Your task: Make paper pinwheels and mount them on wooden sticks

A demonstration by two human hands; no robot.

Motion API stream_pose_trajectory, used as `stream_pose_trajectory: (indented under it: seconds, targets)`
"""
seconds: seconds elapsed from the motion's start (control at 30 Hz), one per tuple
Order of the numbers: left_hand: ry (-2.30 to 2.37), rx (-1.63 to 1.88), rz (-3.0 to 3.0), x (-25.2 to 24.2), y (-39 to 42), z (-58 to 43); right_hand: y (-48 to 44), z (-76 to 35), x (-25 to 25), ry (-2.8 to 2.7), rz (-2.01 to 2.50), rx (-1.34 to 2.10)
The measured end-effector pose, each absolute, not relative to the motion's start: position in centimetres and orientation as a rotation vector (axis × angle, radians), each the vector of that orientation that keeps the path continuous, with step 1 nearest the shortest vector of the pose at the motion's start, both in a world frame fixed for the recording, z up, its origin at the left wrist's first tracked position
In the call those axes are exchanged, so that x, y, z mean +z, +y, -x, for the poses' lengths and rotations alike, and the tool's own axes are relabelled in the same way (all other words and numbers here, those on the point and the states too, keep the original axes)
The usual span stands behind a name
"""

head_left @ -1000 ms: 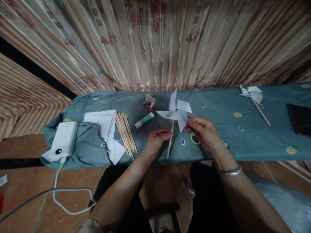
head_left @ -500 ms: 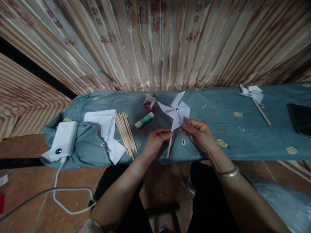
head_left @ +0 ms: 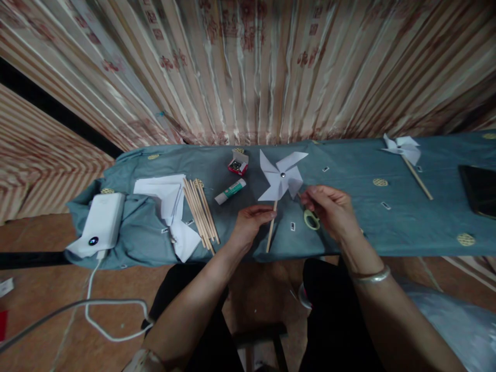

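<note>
A white paper pinwheel (head_left: 276, 182) with a silver pin at its centre stands on a thin wooden stick (head_left: 270, 235) above the cloth-covered table. My left hand (head_left: 250, 225) pinches that stick just below the blades, between thumb and fingers. Close to the right-hand blade, my right hand (head_left: 329, 209) has its fingers loosely bent and slightly apart, with nothing visibly held. Under its fingertips lies a pale green ring (head_left: 311, 220), like a small roll of tape, partly covered by the hand.
Left of the hands lie a glue stick (head_left: 230, 191), a small red box of pins (head_left: 237, 164), several wooden sticks (head_left: 201, 214) and white paper pieces (head_left: 170, 199). A power bank (head_left: 103, 222) with a cable sits far left. Another pinwheel (head_left: 406, 155) and a dark device (head_left: 478, 191) are right.
The pinwheel's blades have turned on the stick. My right hand has moved slightly right, off the blade, uncovering the green ring. My left hand stays on the stick.
</note>
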State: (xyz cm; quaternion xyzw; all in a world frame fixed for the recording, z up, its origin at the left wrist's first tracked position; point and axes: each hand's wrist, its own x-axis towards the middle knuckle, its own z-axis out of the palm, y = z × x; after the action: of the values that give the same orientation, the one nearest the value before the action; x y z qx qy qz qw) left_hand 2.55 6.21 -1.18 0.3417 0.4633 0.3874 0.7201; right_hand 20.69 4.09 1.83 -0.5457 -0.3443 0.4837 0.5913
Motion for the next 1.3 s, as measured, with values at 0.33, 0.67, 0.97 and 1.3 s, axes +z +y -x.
stream_pose_trajectory:
  seconds: [0.33,0.67,0.97,1.3]
  targets:
    - [0.987,0.814,-0.761,-1.1,6.1,-2.6,5.2,-21.5,0.8,-0.715,1.269,1.067]
    - [1.014,0.838,-0.763,-1.2,6.2,-2.5,4.6,-20.7,1.6,-0.768,1.278,1.181]
    - [1.007,0.851,-0.759,-1.1,6.2,-2.6,4.2,-20.0,1.8,-0.77,1.26,1.254]
    - [1.005,0.851,-0.755,-1.3,6.2,-2.7,4.1,-19.3,2.0,-0.83,1.248,1.311]
